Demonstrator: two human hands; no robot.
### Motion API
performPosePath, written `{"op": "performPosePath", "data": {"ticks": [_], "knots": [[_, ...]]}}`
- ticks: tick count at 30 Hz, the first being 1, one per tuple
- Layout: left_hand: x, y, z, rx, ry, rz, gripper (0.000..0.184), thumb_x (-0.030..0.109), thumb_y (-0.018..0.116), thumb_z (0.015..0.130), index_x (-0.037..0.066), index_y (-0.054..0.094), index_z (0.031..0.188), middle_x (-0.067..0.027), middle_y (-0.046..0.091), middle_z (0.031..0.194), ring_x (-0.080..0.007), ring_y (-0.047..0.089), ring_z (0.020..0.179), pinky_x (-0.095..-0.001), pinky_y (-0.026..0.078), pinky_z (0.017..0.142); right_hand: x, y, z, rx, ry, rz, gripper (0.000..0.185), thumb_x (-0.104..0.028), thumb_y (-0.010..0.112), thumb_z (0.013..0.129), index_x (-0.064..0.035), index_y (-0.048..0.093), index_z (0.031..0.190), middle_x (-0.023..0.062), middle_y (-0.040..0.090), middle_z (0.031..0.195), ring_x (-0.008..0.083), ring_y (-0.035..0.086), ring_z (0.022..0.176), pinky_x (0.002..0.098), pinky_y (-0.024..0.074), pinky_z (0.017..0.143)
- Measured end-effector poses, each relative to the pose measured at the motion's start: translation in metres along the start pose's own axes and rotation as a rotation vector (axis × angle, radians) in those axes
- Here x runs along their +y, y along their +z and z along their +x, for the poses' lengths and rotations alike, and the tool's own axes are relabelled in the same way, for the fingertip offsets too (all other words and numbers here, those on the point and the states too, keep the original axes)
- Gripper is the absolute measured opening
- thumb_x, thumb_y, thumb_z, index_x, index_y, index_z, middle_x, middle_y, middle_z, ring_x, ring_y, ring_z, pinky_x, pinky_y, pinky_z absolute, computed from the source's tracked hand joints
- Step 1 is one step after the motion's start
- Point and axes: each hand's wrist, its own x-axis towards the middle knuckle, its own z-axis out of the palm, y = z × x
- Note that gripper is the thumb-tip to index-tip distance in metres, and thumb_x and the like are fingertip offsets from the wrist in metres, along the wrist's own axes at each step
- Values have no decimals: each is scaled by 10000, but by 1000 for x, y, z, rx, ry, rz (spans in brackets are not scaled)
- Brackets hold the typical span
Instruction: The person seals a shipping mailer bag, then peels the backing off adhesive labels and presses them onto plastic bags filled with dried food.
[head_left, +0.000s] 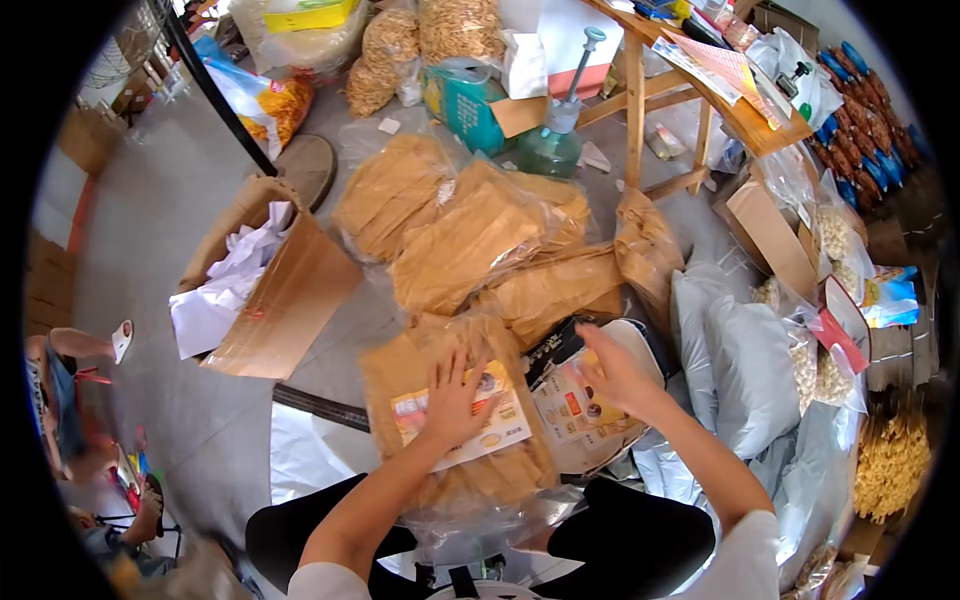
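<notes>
My left hand (460,405) lies flat with spread fingers on a printed label (505,420), which rests on a clear plastic bag of flat tan sheets (395,375) in front of my knees. To the right, my right hand (615,375) is over a stack of printed labels (565,405) beside a black printed package (555,345); its index finger is extended, and what the other fingers hold, if anything, is hidden. Beyond both hands, more clear bags of tan sheets (470,235) are piled on the floor.
An open cardboard box (290,310) with white paper stands at left. Grey plastic sacks (750,370) lie at right. A green spray bottle (550,150) and wooden table (745,110) are beyond the pile. Another person's legs (65,400) show at far left.
</notes>
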Motion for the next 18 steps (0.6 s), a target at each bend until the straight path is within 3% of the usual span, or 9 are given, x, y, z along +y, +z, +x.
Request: {"op": "performPosePath", "data": {"ticks": [3,6,8,9,11,15,17,18], "knots": [[-6,3,-6,23,9,-58,645,363,525,794,90,327,1344,-212,197,1414,-394,165,1305,-522,122,1031,74,40,65,172,98,44,414,-67,545,748,69,445,1125,314,460,1136,412,464,1049,376,389,891],[-9,4,-9,17,-4,-91,644,359,512,789,94,327,1347,-204,198,1419,-393,152,1312,-528,109,1030,113,58,109,99,224,-83,398,-79,568,717,89,453,1059,326,471,1089,423,477,1009,389,419,839],[-11,6,-9,24,-4,-105,646,363,508,788,90,328,1345,-204,196,1420,-392,152,1312,-527,98,1034,124,71,125,140,478,119,422,-144,596,760,46,452,1107,229,561,1015,376,557,951,406,451,780],[-12,7,-9,20,-7,-104,646,363,508,788,90,328,1345,-204,196,1420,-392,152,1312,-527,98,1034,124,79,131,137,480,122,422,-144,596,760,46,452,1107,229,561,1015,376,557,951,406,451,780],[-13,8,-9,24,-8,-119,651,365,509,778,87,336,1340,-205,193,1421,-391,152,1312,-528,87,1036,120,98,142,314,897,1002,448,-147,608,756,18,437,1136,173,552,1034,339,544,954,442,452,754],[-15,11,-8,14,-22,-142,651,371,509,769,81,349,1329,-209,192,1420,-393,152,1311,-531,85,1036,107,119,159,343,971,950,504,-116,590,766,-12,365,1204,141,499,1083,285,505,977,458,450,738],[-15,12,-8,22,-13,-154,644,371,507,765,72,361,1317,-213,192,1418,-398,152,1309,-535,85,1034,147,162,177,710,904,1123,423,-96,583,724,45,440,1097,167,543,971,261,557,828,352,459,696],[-16,12,-8,21,-15,-155,644,371,507,765,72,361,1317,-213,192,1418,-398,152,1309,-535,85,1034,125,157,172,709,905,1122,423,-96,583,724,45,440,1097,167,543,971,261,557,828,352,459,696]]}}
